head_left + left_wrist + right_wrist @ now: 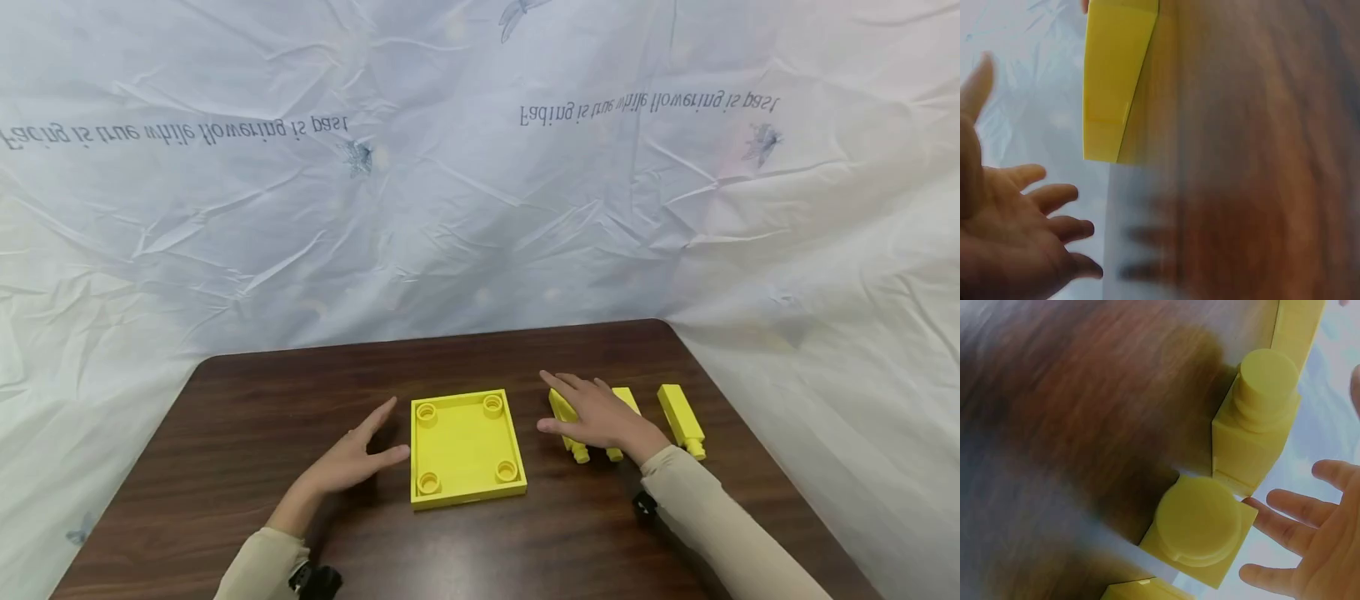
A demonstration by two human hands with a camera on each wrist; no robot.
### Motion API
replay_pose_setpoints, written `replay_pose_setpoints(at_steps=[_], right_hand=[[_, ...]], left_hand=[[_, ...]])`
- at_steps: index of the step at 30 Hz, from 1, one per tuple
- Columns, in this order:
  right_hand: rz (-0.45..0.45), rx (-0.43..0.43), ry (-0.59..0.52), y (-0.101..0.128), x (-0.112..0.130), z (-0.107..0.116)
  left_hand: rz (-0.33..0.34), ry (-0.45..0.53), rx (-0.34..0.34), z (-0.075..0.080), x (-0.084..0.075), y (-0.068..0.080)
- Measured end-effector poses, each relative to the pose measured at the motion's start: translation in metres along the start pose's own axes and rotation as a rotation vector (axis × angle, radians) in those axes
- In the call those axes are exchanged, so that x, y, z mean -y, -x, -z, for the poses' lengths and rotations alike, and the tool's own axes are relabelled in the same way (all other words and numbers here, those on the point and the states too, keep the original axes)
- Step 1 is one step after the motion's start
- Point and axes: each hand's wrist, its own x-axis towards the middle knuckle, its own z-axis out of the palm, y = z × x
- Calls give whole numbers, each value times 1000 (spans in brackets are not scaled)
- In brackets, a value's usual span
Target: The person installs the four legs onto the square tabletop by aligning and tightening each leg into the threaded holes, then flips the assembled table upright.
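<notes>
A square yellow tray-like panel (pixel 467 446) with a raised rim and a round socket in each corner lies on the table. Just left of it is my left hand (pixel 347 460), fingers spread and holding nothing; its thumb tip is near the panel's left edge. My right hand (pixel 600 415) hovers with loosely spread fingers over two yellow square bars, partly hiding them. One bar (pixel 559 407) shows at its left, the other (pixel 626 398) behind the hand. In the right wrist view each bar (pixel 1244 447) ends in a round peg. Whether a fingertip touches a bar I cannot tell.
Another yellow bar (pixel 679 414) with a peg lies farther right, near the side edge of the dark wooden table (pixel 345 379). A wrinkled pale sheet (pixel 450 208) with printed words hangs behind and at both sides. Dark devices sit on both wrists.
</notes>
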Motion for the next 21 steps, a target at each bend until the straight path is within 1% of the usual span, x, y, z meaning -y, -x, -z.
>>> replay_pose_setpoints(at_steps=[1, 3, 6, 8, 11, 15, 21], right_hand=[[2, 0, 4, 0, 0, 0], [5, 2, 8, 1, 0, 0], [13, 9, 13, 1, 0, 0], [10, 18, 13, 1, 0, 1], [13, 24, 30, 0, 0, 0], [9, 28, 53, -2, 0, -1], [-10, 27, 28, -3, 1, -2]], left_hand=[[7, -19, 13, -1, 0, -1], [-2, -54, 39, -2, 2, -3], [-56, -54, 74, -4, 5, -5], [-105, -32, 88, -7, 7, -6], [-138, -28, 92, -12, 15, -10], [-120, -40, 109, -15, 21, -12], [-134, -6, 168, -14, 10, -11]])
